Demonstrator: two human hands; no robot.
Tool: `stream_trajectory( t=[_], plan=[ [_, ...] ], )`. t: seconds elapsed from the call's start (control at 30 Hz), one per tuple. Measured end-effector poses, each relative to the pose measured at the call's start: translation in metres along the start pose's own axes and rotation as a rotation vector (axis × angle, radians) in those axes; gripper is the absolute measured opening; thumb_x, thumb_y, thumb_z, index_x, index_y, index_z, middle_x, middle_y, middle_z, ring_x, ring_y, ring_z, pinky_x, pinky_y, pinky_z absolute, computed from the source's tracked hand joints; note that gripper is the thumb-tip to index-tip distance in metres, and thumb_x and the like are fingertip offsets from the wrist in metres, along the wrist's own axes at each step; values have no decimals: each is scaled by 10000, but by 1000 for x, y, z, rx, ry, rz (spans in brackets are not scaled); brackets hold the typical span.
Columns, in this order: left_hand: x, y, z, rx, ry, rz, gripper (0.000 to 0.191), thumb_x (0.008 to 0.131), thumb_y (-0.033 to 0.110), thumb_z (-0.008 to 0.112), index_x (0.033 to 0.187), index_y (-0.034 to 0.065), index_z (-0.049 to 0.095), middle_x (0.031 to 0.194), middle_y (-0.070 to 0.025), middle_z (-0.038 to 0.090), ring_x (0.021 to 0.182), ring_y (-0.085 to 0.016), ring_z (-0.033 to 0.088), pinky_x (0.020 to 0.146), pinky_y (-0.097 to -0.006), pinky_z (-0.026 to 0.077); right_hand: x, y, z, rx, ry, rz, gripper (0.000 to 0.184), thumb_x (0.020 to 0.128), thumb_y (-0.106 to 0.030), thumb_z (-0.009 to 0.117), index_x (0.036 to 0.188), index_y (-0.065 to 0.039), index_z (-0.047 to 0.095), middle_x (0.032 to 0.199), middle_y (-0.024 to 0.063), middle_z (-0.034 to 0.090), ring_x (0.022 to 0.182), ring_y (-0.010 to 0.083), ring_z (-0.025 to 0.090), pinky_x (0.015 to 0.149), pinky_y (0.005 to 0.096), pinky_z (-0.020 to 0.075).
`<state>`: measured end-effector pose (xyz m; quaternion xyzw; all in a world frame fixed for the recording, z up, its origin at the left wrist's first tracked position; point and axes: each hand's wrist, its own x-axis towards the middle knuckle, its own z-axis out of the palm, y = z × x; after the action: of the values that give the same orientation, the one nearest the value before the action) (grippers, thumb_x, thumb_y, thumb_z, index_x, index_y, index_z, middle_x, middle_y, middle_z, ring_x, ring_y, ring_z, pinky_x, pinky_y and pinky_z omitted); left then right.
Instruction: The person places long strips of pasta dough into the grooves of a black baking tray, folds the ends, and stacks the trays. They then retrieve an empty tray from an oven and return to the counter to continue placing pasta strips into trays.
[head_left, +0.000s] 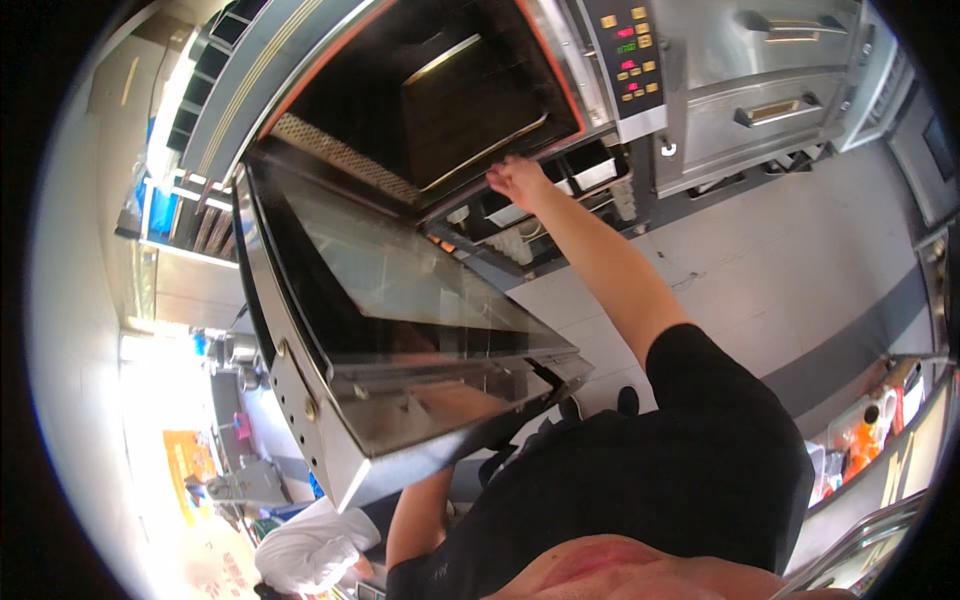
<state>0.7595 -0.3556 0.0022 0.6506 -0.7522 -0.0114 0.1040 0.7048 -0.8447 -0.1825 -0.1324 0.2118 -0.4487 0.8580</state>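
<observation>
The glass oven door (420, 277) with its steel frame stands swung out from the dark oven chamber (480, 82). My right hand (517, 182) reaches to the lower front edge of the chamber, fingers partly curled; whether they touch the edge or hold anything is unclear. Inside the oven lies a dark baking tray (480, 120) with a shiny rim. A perforated panel (337, 157) runs along one inner side. My left hand is hidden behind the door, with only the forearm showing below its frame.
A lit control panel (630, 60) sits beside the chamber. Steel deck oven doors (750, 127) are at the upper right. Black and white tins (592, 172) fill a rack below the oven. A person in a white top (315, 547) bends over at the lower left.
</observation>
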Motion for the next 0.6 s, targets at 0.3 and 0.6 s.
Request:
stream_trajectory(
  t=[0.3,0.6],
  plan=[
    [-69,-3,-18,10,-57,-209,493,739,256,840,1204,106,772,1247,-193,717,1151,-416,674,1011,-539,507,114,31,57,26,28,-3,192,858,36,620,843,-115,502,877,59,565,869,259,622,1112,541,437],
    [-80,-1,-11,15,-57,-222,467,739,249,839,1179,106,775,1227,-189,725,1146,-402,680,1007,-525,508,-39,58,-81,-174,-277,217,628,1014,-107,658,1601,-49,444,1522,137,627,1332,298,656,1137,454,501]
  ],
)
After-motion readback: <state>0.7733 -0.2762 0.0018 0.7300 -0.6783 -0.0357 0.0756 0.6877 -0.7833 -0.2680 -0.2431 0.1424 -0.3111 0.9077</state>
